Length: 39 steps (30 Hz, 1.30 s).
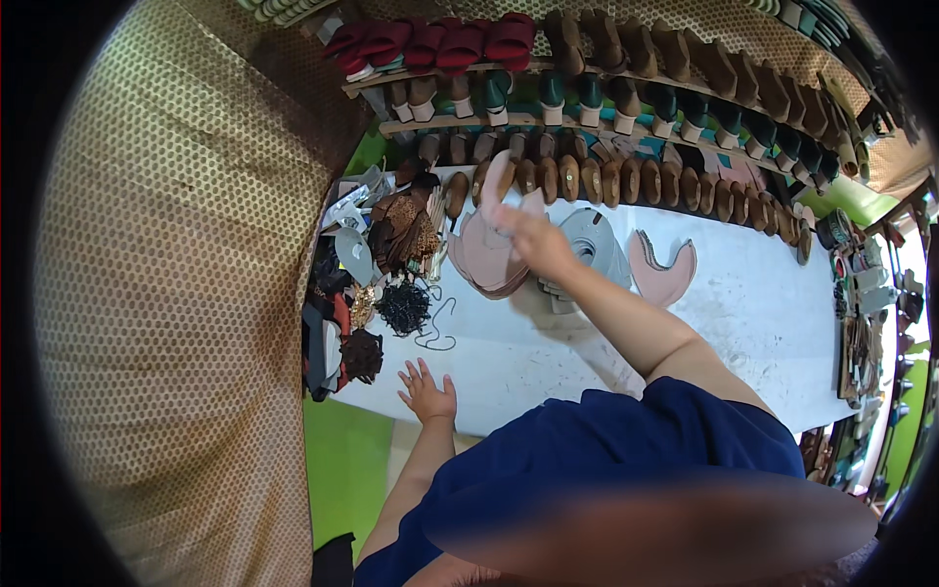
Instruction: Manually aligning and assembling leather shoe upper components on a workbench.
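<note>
My right hand (536, 241) reaches over the far middle of the white table and is closed on a pale pink shoe upper piece (495, 186), curved and raised above the table. Just under it lies a stack of pink cut upper pieces (477, 256). To the right of that stack sits a pile of grey cut pieces (604, 245), partly covered by my right forearm. A U-shaped pink piece (665, 280) lies farther right. My left hand (428, 395) is at the table's near left edge, fingers spread, holding nothing.
A black tangled cord bundle (404, 307), brown patterned straps (403, 230) and scraps crowd the table's left end. Brown shoe lasts (631, 184) line the back, below shelves with heeled lasts (590, 96) and red slippers (460, 44). A patterned curtain (186, 293) hangs at left.
</note>
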Each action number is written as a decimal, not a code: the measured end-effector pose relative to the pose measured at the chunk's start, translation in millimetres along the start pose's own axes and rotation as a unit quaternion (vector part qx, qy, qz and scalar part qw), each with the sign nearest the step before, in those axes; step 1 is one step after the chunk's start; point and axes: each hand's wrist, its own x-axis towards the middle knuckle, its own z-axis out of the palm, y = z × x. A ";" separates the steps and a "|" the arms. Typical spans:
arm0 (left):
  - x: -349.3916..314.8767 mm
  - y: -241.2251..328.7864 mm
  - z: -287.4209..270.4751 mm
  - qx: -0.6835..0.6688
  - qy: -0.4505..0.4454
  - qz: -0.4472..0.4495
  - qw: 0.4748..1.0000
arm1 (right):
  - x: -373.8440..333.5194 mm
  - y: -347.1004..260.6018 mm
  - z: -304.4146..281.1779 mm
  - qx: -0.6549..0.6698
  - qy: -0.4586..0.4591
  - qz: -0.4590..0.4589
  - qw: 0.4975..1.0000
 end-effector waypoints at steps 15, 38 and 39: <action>0.7 -7.6 5.1 -0.005 0.012 -0.011 1.000 | -173.2 9.6 11.6 0.029 -0.470 -0.262 0.843; 2.7 -24.7 19.5 -0.088 0.015 0.158 0.983 | -51.1 4.4 188.5 -0.218 -0.272 -0.213 0.913; 2.5 -26.0 19.3 -0.086 0.000 0.158 0.984 | -48.8 -2.2 188.4 -0.214 -0.261 -0.203 0.919</action>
